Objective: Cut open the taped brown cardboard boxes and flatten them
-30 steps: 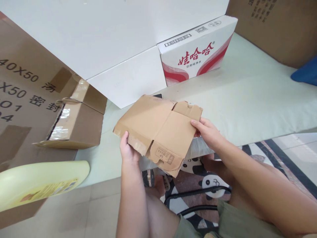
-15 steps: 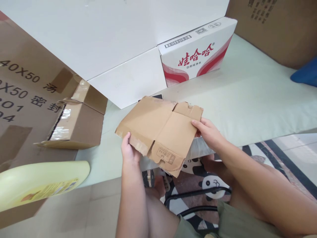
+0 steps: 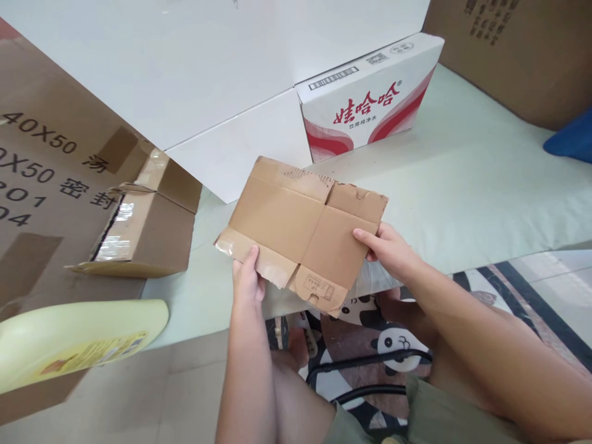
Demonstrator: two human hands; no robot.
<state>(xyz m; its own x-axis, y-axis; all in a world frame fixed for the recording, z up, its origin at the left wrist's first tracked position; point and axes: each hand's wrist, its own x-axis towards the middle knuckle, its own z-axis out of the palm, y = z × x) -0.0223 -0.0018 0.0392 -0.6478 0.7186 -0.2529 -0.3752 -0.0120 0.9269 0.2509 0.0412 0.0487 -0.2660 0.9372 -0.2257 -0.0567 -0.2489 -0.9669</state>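
Note:
A flattened brown cardboard box (image 3: pixel 282 213) is held up in front of me, above the pale green cloth. Creases and short slits divide it into panels, and a small printed mark shows on its lower flap. My left hand (image 3: pixel 248 277) is closed on its lower left edge, thumb on the face towards me. At the right edge my right hand (image 3: pixel 386 250) pinches the card, thumb on top and the other fingers mostly hidden behind. Clear tape shines at the left corner.
Behind the card stands a white and red carton (image 3: pixel 365 105) beside larger white boxes (image 3: pixel 208 68). To the left are brown cartons (image 3: pixel 157 234) and a pale yellow bottle (image 3: pixel 83 339). A blue object (image 3: pixel 571 139) lies far right on the cloth-covered table (image 3: pixel 485 185).
The cardboard has tipped up to face me more squarely, its far edge higher. It now covers the dark item seen behind it. My left hand has shifted slightly right and stays on the edge.

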